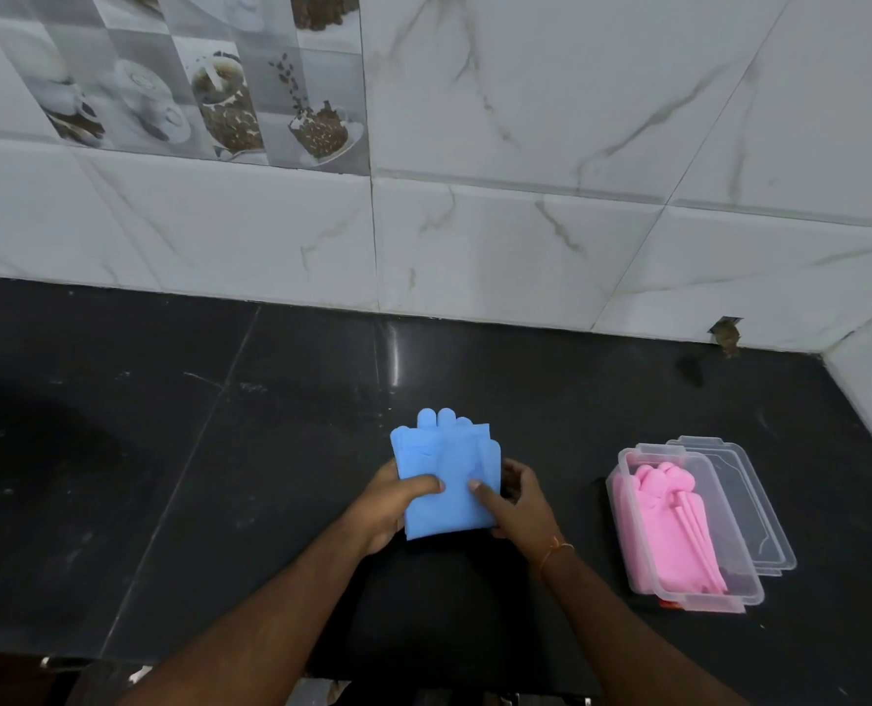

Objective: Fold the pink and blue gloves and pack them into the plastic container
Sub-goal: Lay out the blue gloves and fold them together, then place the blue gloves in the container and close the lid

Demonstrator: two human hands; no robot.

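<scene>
The folded blue gloves [444, 471] are a flat bundle at the middle of the black counter, fingertips pointing toward the wall. My left hand [393, 501] grips the bundle's left edge with the thumb on top. My right hand [512, 501] holds its right edge, thumb pressed on the blue surface. The folded pink gloves [668, 527] lie inside the clear plastic container [627, 501] to the right of my hands.
The container's clear lid [759, 507] lies flat against the container's far right side. A white marble-tiled wall [525, 221] rises behind the counter [169, 450] and wraps round at the right corner. The counter's front edge runs along the bottom.
</scene>
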